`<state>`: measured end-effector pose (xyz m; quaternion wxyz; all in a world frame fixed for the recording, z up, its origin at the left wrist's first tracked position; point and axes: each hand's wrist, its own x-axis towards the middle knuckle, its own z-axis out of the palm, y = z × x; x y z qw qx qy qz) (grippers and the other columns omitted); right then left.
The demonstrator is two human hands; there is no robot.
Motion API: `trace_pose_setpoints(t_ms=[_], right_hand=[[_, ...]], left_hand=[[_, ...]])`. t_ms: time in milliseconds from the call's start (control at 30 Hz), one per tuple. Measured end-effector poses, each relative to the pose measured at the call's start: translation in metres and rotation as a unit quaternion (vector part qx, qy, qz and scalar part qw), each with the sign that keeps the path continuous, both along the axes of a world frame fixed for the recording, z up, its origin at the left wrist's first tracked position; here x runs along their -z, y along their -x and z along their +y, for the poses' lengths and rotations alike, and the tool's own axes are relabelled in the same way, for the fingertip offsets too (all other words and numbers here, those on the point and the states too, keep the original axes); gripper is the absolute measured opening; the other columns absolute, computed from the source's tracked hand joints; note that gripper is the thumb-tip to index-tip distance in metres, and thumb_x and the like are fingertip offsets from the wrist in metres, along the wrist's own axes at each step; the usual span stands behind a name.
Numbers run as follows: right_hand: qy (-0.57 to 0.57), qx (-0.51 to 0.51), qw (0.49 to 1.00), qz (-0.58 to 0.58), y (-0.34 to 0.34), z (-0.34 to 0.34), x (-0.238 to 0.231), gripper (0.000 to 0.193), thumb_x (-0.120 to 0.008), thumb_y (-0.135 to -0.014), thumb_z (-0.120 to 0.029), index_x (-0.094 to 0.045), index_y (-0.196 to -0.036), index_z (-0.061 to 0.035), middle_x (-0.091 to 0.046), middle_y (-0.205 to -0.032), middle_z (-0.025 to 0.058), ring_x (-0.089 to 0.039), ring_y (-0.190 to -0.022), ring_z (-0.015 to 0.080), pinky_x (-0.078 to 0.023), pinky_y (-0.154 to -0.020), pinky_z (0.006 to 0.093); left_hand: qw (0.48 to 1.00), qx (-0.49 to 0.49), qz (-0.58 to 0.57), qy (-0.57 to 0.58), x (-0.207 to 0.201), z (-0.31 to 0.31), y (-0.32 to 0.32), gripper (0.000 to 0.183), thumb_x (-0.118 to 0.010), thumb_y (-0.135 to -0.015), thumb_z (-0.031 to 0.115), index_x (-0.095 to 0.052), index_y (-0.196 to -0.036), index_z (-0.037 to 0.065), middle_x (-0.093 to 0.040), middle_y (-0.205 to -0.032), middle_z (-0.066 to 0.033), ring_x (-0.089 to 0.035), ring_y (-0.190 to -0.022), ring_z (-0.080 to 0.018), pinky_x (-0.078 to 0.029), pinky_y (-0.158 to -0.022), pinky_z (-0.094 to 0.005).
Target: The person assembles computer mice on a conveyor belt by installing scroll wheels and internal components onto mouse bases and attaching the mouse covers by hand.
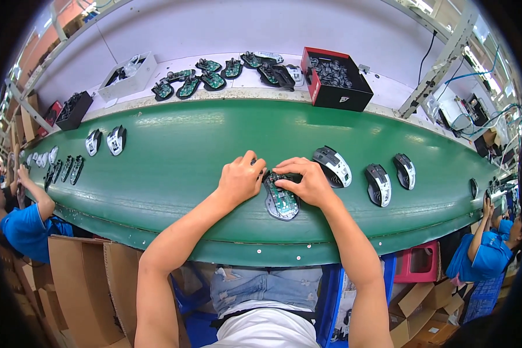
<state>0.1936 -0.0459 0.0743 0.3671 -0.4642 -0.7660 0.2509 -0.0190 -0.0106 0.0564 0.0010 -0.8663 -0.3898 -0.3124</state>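
Observation:
In front of me on the green belt lies an open computer mouse base (pixel 282 202), its green circuit board facing up. My right hand (pixel 309 182) grips the front end of this base, thumb and forefinger closed around a small dark part there. Beside the front left corner, my left hand (pixel 240 178) is closed, fingers curled inward. A bit of something dark shows at its fingertips, too small and covered to name. Just right of my right hand rests an assembled black and white mouse (pixel 333 166).
More mice (pixel 378 185) lie farther right and left on the belt (pixel 174 156). Along the back shelf are several mouse bases with boards (pixel 213 80), a white box (pixel 127 81) and a black-and-red box of small dark parts (pixel 341 87). People in blue work at both sides.

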Motion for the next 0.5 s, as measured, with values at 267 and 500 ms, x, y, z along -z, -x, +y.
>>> trace_pose_setpoints(t_ms=[267, 500], right_hand=[[-0.076, -0.013, 0.996, -0.038, -0.008, -0.004, -0.01, 0.038, -0.079, -0.08, -0.02, -0.068, -0.114, -0.0061, -0.068, -0.109, 0.0136, -0.065, -0.102, 0.03, -0.051, -0.092, 0.0395], [-0.19, 0.227, 0.946, -0.134, -0.09, -0.032, -0.048, 0.027, -0.073, -0.083, -0.017, -0.069, -0.108, -0.0058, -0.068, -0.109, 0.0149, -0.061, -0.107, 0.0343, -0.048, -0.096, 0.0424]], left_hand=[[1.0, -0.007, 0.018, -0.003, 0.001, 0.011, 0.003, 0.011, -0.069, -0.083, 0.016, -0.063, -0.088, 0.008, -0.059, -0.09, -0.0128, -0.067, -0.072, -0.0327, -0.056, -0.059, -0.0439], [0.996, -0.093, 0.014, 0.004, 0.003, 0.029, 0.032, 0.013, -0.07, -0.083, 0.017, -0.062, -0.086, 0.008, -0.059, -0.089, -0.0135, -0.067, -0.071, -0.0335, -0.056, -0.059, -0.0442]])
